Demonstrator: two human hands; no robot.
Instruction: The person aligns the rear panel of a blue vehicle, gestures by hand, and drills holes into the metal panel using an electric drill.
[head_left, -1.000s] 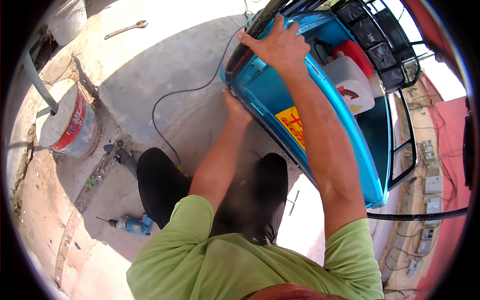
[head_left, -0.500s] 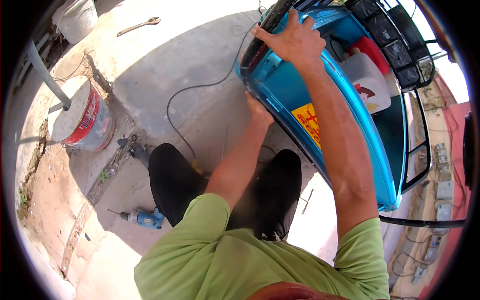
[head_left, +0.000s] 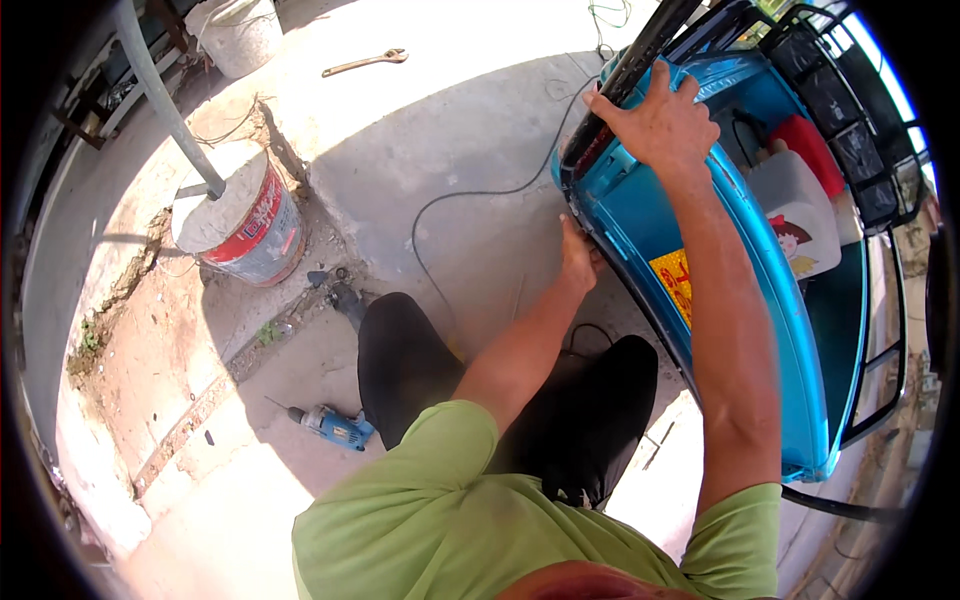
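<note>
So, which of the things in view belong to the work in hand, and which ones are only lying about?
Belong to the work, judging by the hands:
black bar, right hand on it
blue cart, left hand at its edge

Seem only left about, no hand on them:
wrench
drill
red-banded bucket
white bucket
</note>
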